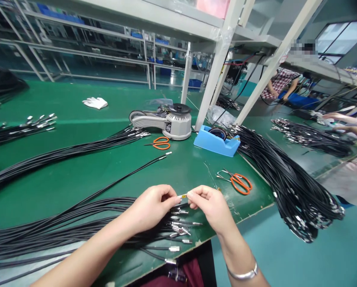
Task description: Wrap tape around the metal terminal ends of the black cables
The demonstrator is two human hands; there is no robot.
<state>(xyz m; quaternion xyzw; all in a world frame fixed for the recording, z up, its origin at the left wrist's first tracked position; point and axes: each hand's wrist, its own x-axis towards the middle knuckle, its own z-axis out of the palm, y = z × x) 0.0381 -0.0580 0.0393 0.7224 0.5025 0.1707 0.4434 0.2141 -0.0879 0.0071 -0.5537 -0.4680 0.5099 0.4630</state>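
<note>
A small piece with a yellow band (pixel 183 195) is held just above the near edge of the green worktop (pixel 181 171), over the near bundle of black cables (pixel 61 223). Little of it shows: yellow at the middle, a pale, shiny stretch to the left, both ends hidden by fingertips. The left hand (pixel 154 205) has its grip closed on the left end; the right hand (pixel 208 203) pinches the right end between thumb and fingers. The cables below are slim, smooth and dark, ending in bright silver connectors (pixel 174 249) fanned out at uneven lengths.

Farther right, a light-blue dispenser (pixel 214 147) contains a dark tape roll (pixel 218 133), which rises above its walls. At far right, a blue tray (pixel 304 101) lies near a person in a checked shirt (pixel 281 81); its contents are too small to tell.
</note>
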